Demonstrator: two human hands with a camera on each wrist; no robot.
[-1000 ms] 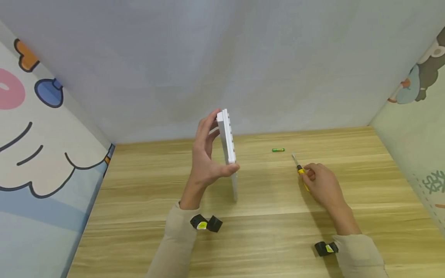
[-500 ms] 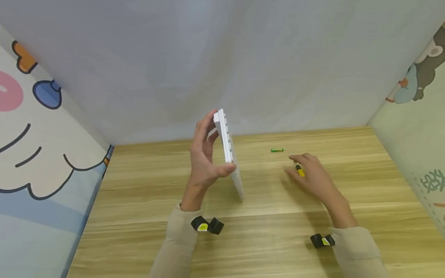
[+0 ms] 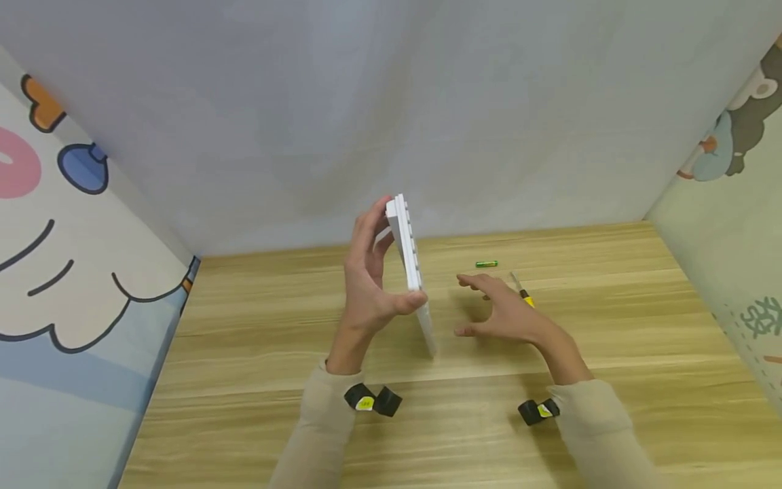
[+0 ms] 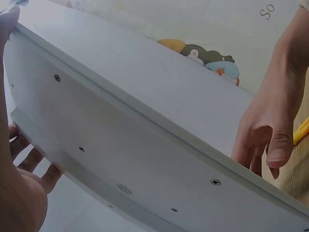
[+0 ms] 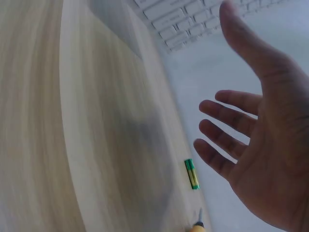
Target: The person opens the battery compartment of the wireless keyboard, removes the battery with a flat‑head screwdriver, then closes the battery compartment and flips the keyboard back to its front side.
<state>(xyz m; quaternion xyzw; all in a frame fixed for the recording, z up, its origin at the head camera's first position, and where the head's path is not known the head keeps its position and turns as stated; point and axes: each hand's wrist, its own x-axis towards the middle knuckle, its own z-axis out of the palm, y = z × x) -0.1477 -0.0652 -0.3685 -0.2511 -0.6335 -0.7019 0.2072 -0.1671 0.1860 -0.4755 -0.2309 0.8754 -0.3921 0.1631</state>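
A white keyboard (image 3: pixel 408 244) stands on edge above the table, its key side turned to the right. My left hand (image 3: pixel 369 285) grips it from the left, with the thumb on the near edge and the fingers at the far edge. Several small screws dot its back (image 4: pixel 120 130) in the left wrist view. To the right of the keyboard, my right hand (image 3: pixel 504 312) hovers with fingers spread and nothing in it. In the right wrist view the key rows (image 5: pixel 178 19) show past the right thumb. Behind the right hand lies a yellow and black screwdriver (image 3: pixel 527 297), its handle partly covered.
A small green battery (image 3: pixel 487 263) lies on the wooden table (image 3: pixel 244 380) near the back edge. A pale cloth wall (image 3: pixel 391 115) rises behind the table. Printed panels (image 3: pixel 79 224) flank both sides.
My right hand has let go of the screwdriver, leaving it on the table, and moved left toward the keyboard with its fingers spreading. My left hand still holds the keyboard, its angle slightly changed.
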